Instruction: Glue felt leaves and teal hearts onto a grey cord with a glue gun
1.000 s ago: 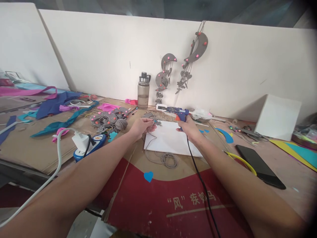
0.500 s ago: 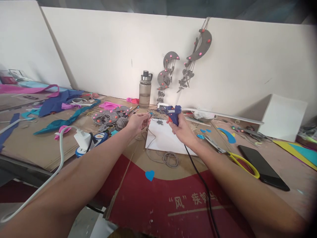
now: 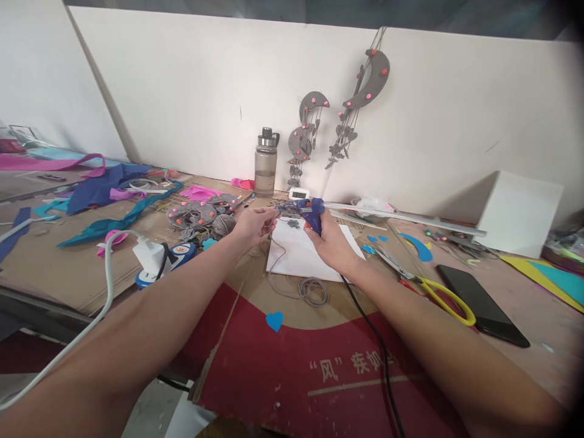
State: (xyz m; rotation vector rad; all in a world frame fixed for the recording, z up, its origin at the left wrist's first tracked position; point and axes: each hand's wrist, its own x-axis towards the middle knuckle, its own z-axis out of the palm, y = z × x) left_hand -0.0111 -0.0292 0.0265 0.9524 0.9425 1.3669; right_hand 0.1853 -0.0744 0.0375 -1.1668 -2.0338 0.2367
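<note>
My right hand (image 3: 336, 243) is wrapped round the handle of a blue hot glue gun (image 3: 314, 213), a long clear glue stick (image 3: 410, 220) jutting from its back. Its nozzle points left, close to the fingertips of my left hand (image 3: 255, 226). Those fingers pinch a small blue piece, mostly hidden; its shape is unclear. Grey cord (image 3: 283, 248) hangs near the left fingers and runs down to a loose coil (image 3: 314, 292). Between the hands, a grey flower-like cutout (image 3: 293, 224) lies at the top of a white sheet (image 3: 287, 261).
Scissors with yellow handles (image 3: 447, 301) and a black phone (image 3: 483, 304) lie right of my right forearm. A water bottle (image 3: 265, 164) stands at the back. Left are grey felt pieces with yarn (image 3: 201, 216) and a white plug (image 3: 149, 254). A blue heart (image 3: 274, 321) lies in front.
The glue gun has tilted and shifted slightly left and down, bringing its nozzle to my left fingertips. A small white digital display behind it is now more visible. My left hand has hardly moved.
</note>
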